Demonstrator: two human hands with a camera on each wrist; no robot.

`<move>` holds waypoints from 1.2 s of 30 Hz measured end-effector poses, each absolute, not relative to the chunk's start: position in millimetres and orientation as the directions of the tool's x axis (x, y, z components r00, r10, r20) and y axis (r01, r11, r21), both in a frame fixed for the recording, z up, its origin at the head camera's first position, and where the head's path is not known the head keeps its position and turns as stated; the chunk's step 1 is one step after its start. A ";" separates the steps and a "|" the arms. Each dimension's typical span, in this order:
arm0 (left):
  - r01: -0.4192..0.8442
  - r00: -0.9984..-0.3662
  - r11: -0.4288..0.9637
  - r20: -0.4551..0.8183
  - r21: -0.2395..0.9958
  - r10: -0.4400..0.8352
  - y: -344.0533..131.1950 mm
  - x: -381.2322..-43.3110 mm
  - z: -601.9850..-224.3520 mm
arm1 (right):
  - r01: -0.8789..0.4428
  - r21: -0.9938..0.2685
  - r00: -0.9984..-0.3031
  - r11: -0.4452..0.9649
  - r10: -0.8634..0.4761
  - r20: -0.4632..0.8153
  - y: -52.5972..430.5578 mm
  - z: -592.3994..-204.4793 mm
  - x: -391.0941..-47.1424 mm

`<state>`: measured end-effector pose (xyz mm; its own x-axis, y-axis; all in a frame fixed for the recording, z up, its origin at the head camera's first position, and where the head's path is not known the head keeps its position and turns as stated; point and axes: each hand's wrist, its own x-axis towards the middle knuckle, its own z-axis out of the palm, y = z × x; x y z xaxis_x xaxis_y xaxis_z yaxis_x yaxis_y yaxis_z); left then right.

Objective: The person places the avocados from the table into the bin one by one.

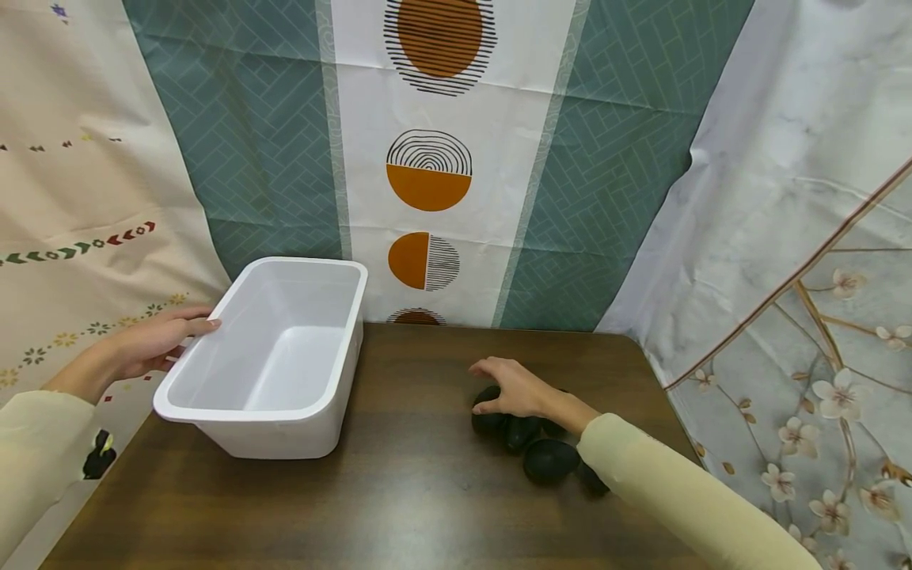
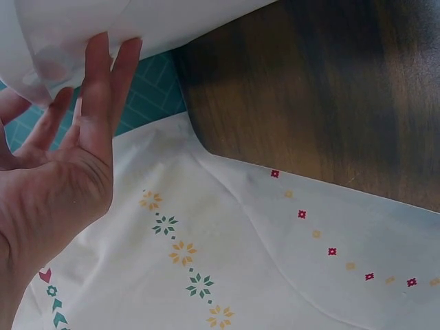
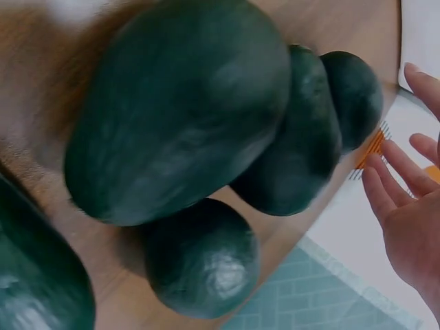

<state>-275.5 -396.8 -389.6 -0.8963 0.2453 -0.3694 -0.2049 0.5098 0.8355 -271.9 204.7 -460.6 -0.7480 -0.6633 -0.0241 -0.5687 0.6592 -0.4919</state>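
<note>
A deep white plastic tub [image 1: 335,392] stands at the left of the wooden table. My left hand [image 1: 160,340] grips its left rim, thumb over the edge and fingers on the outside. In the left wrist view the fingertips of my left hand [image 2: 62,179] rest against the tub's outer wall [image 2: 185,20]. My right hand [image 1: 523,388] hovers over several dark green avocados [image 1: 551,461], its fingers spread and holding nothing. In the right wrist view the nearest avocado [image 3: 185,117] looms large, and my right hand [image 3: 412,227] reaches beside the farthest one [image 3: 354,100].
The dark brown table [image 1: 420,499] extends between the tub and the avocados. Behind it hangs a green and white patterned cloth [image 1: 442,111]. A cream cloth [image 1: 85,198] covers the left side, and a flowered cloth [image 1: 805,396] hangs at the right.
</note>
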 end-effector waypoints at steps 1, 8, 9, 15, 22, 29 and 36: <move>-0.204 -0.897 0.509 -0.368 0.836 0.246 -396.7 -275.4 -389.7 | -0.570 -0.491 -0.747 0.659 -0.665 -0.025 206.0 -461.7 -271.4; -0.197 -0.898 0.518 -0.365 0.832 0.245 -396.0 -274.3 -388.2 | -0.590 -0.448 -0.740 0.671 -0.671 -0.032 215.5 -467.4 -269.2; -0.197 -0.898 0.519 -0.365 0.832 0.244 -395.8 -274.2 -387.9 | -0.592 -0.442 -0.738 0.674 -0.673 -0.038 216.5 -467.7 -268.9; -0.202 -0.897 0.524 -0.371 0.827 0.239 -395.9 -274.2 -387.3 | -0.612 -0.403 -0.726 0.680 -0.686 -0.056 221.8 -470.8 -266.1; -0.207 -0.896 0.523 -0.376 0.827 0.239 -396.7 -275.7 -388.7 | -0.605 -0.386 -0.733 0.696 -0.676 -0.070 224.8 -474.6 -264.6; -0.206 -0.898 0.521 -0.372 0.828 0.236 -393.7 -275.4 -387.4 | -0.583 -0.374 -0.747 0.721 -0.657 -0.103 225.5 -478.4 -264.3; -0.211 -0.897 0.525 -0.376 0.825 0.231 -393.6 -275.0 -387.0 | -0.575 -0.357 -0.753 0.736 -0.647 -0.119 220.8 -481.2 -267.4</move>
